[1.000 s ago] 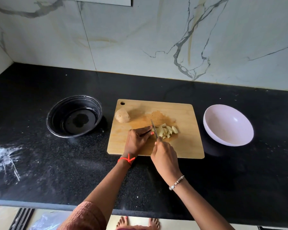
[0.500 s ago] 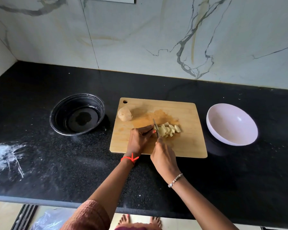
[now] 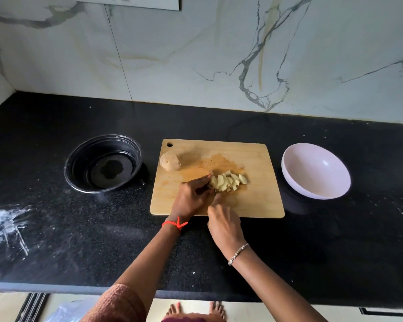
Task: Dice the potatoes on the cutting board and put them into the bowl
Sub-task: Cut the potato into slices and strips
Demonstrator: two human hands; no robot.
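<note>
A wooden cutting board (image 3: 261, 201) lies on the black counter. Pale cut potato pieces (image 3: 229, 181) sit in a heap near its middle. My left hand (image 3: 191, 198) has its fingers curled at the left end of the heap, steadying the potato there. My right hand (image 3: 223, 223) grips a knife (image 3: 213, 182), whose blade stands between my left fingers and the cut pieces. A whole unpeeled potato (image 3: 169, 161) rests at the board's far left corner. A pale pink bowl (image 3: 315, 170) stands empty to the right of the board.
A black round bowl (image 3: 102, 162) sits left of the board. White powder smears (image 3: 7, 224) mark the counter's near left. A marble wall closes the back. The counter's front edge runs just below my forearms.
The knife blade has come down lower into the potato beside my left fingers. The heap and both bowls have not moved on the counter.
</note>
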